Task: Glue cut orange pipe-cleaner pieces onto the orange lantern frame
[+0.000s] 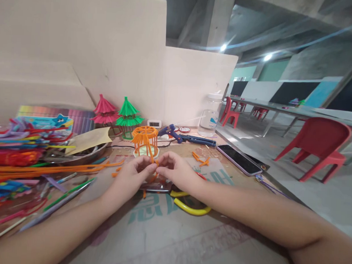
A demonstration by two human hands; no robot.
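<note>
My left hand [137,172] and my right hand [174,170] meet over the middle of the work surface. Both pinch an orange pipe cleaner [152,159] between thumb and fingertips. Just behind my hands stands a small orange pavilion frame [145,140] with a spoked top and thin posts on a pale base. Under my right wrist lie scissors with yellow handles [192,208]; their dark blades [156,188] point left below my fingers. Short orange pieces [200,159] rest to the right of the pavilion.
Long orange stems [60,170] and piled coloured pipe cleaners [13,156] fill the left. Pink [102,109] and green [126,116] pavilion models stand behind. A glue gun [171,132], blue stapler-like tool [199,141], water bottle [210,115] and phone [239,159] lie toward the right.
</note>
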